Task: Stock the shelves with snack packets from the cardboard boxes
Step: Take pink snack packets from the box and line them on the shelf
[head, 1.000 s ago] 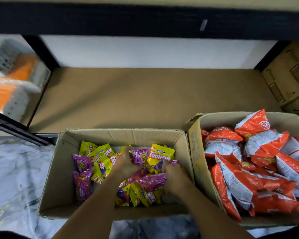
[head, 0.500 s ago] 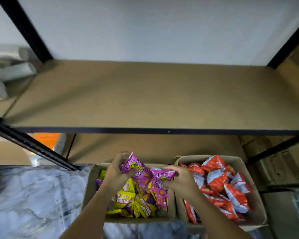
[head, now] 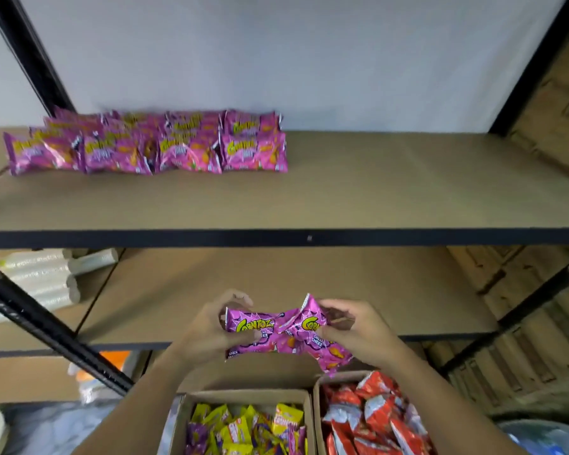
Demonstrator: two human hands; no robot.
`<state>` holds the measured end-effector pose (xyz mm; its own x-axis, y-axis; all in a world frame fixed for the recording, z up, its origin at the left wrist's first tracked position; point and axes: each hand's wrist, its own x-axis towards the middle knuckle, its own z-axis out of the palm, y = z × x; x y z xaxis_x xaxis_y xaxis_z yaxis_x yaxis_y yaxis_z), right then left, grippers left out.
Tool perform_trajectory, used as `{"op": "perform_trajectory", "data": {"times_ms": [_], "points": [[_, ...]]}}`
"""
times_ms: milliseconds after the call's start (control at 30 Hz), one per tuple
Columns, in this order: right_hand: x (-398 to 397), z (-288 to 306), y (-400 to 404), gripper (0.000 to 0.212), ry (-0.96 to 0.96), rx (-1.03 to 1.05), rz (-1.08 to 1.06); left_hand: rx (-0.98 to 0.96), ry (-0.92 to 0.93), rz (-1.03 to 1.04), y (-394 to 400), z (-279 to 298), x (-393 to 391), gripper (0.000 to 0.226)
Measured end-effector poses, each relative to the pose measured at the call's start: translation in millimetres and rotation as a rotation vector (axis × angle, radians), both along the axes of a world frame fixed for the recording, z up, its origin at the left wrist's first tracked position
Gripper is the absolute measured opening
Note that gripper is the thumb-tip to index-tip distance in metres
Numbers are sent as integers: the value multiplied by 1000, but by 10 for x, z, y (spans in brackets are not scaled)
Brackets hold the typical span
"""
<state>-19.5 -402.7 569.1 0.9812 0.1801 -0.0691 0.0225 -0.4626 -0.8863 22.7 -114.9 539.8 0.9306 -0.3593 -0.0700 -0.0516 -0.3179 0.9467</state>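
Cornitoz snack packets [head: 284, 333], two pink pouches side by side, are held in mid-air above the cardboard boxes, in front of the middle shelf [head: 276, 284].

Left hand [head: 207, 330]: the forearm enters from 7 o'clock and rises toward centre frame. The fingers curl over the top edge of the left pouch and the thumb presses its front face, so the hand is clamped on that pouch.

Right hand [head: 358, 330]: the forearm enters from 5 o'clock. The fingers are curled behind the right pouch and the thumb pinches its front, so this hand is likewise clamped on its pouch. The right pouch is tilted, its upper corner pointing to 12 o'clock.

Left cardboard box [head: 243, 397], at 6 o'clock, is open and holds yellow and purple packets [head: 243, 428]. Right cardboard box [head: 317, 421], touching it on the 3 o'clock side, holds red and white packets [head: 372, 418].

Upper shelf [head: 408, 192]: a row of matching pink packets [head: 148, 142] stands at 10 o'clock, several deep, against the white back wall [head: 276, 54].

Clear plastic rolls [head: 40, 277] lie on the adjacent shelf at 9 o'clock, behind a black frame bar [head: 46, 326].
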Motion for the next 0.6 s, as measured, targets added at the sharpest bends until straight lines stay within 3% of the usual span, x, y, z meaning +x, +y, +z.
{"op": "perform_trajectory", "data": {"times_ms": [200,333,467,600], "points": [[158,1010,-130,45,-184,-50,52,47,-187,-72,-69,1044,185,37],[365,1503,-185,39,-209,-34,41,51,-273,-71,-119,1628,359,34],[635,1834,-242,37,-285,-33,55,63,-413,-43,-139,1996,623,33],[935,2016,-266,30,-316,-108,47,76,-442,14,-108,2157,987,35]]}}
